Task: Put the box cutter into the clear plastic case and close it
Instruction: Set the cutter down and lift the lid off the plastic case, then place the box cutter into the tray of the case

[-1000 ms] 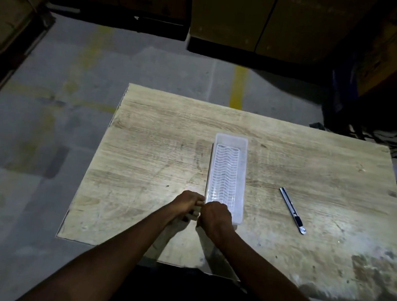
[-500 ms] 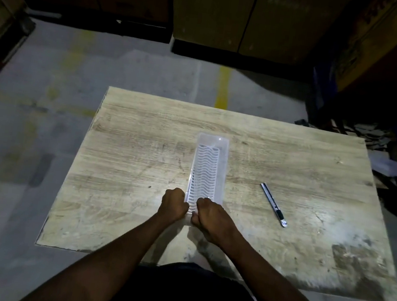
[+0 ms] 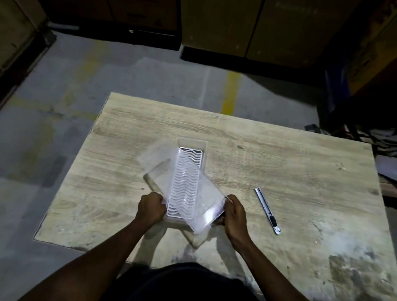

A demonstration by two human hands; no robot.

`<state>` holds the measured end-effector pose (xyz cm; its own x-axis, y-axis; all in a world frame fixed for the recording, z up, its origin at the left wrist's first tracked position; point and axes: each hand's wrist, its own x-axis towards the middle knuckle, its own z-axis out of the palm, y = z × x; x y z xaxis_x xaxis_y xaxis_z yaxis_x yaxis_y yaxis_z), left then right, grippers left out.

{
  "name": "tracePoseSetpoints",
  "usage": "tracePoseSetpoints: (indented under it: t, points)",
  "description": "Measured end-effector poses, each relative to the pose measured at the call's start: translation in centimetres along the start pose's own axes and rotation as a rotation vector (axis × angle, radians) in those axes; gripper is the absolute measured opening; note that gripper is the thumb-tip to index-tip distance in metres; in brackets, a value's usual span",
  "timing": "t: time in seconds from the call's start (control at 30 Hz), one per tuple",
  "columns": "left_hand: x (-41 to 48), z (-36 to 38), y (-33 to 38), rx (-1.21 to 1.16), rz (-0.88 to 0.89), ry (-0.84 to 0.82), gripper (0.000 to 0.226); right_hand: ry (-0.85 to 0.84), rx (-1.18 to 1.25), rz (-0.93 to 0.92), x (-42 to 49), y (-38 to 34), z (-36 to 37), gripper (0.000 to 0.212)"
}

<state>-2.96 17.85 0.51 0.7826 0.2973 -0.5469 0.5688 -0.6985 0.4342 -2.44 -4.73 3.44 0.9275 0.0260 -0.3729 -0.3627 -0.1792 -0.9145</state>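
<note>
The long clear plastic case (image 3: 192, 145) lies lengthwise at the middle of the wooden table (image 3: 292, 163), with a white wavy-patterned insert showing inside it. Its clear lid (image 3: 157, 161) is lifted off and slanted across the case, far end to the left, near end to the right. My left hand (image 3: 152, 206) grips the case's near left edge. My right hand (image 3: 234, 215) pinches the lid's near right corner. The box cutter (image 3: 267, 209), silver with a dark slider, lies on the table to the right of my right hand, untouched.
Grey concrete floor with a yellow line (image 3: 230, 96) surrounds the table. Dark wooden crates (image 3: 224, 13) stand beyond the far edge. More clutter sits in shadow at the right (image 3: 385, 141). A dark stain marks the table's near right corner (image 3: 352, 279).
The lid, flat on the case before, has come up and swung askew. My right hand moved right with the lid's corner; my left hand stayed at the case's near end.
</note>
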Motion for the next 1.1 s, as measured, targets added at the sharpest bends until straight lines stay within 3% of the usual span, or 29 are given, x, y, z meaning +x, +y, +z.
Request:
tracePoseSetpoints:
  t: [0.07,0.23,0.53,0.6,0.8,0.9,1.0,1.1]
  points:
    - [-0.1,0.1,-0.2,0.030,0.000,0.006,0.024,0.056,0.127,0.104,0.5,1.5,-0.7,0.028]
    - [-0.4,0.2,0.1,0.039,-0.036,0.022,0.016,0.164,0.339,0.243,1.2,3.3,-2.6,0.024]
    - [-0.4,1.3,-1.2,-0.034,-0.093,0.105,0.016,0.088,0.262,0.498,1.7,9.0,-3.3,0.019]
    - [-0.9,0.9,-0.7,-0.010,-0.060,0.119,0.016,0.075,0.142,0.482,1.4,9.2,-3.4,0.023]
    - [-1.1,0.5,0.3,0.020,-0.039,0.153,0.021,-0.017,-0.698,0.254,1.3,10.0,-5.1,0.029]
    - [-1.1,0.8,0.5,0.055,-0.053,0.142,0.025,-0.025,-0.875,0.230,0.8,10.0,-5.5,0.033]
    - [-1.1,1.1,0.7,0.085,-0.055,0.149,0.024,-0.138,-1.104,0.154,0.6,10.1,-5.9,0.028]
    - [-1.0,1.3,0.8,0.117,-0.044,0.166,0.027,-0.147,-1.198,0.092,0.7,9.9,-6.3,0.043]
